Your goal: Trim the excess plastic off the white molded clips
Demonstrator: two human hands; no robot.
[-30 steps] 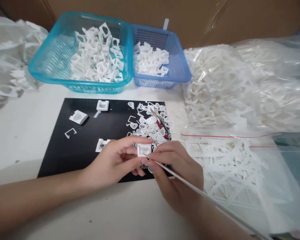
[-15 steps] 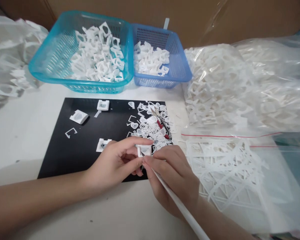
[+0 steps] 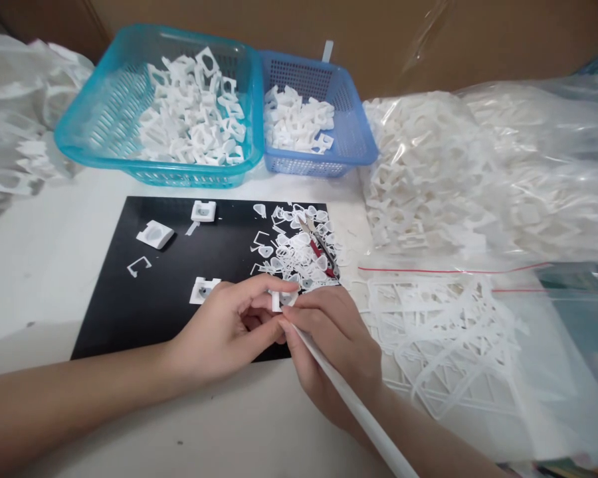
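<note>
The right hand (image 3: 336, 352) is hiding the near right corner of the board (image 3: 149, 299) and the tip of the stick (image 3: 351, 401); the left hand (image 3: 229, 325) is partly covering a white piece (image 3: 276, 302). The picture's bottom edge is cutting off the stick.

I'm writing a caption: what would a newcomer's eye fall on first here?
Probably the turquoise basket, upper left, heaped with white pieces and beside a blue basket. Next, the black board below, with white scraps and snips at its right. Over its near part, the left hand holds a small white block and the right hand a long white stick.
</note>
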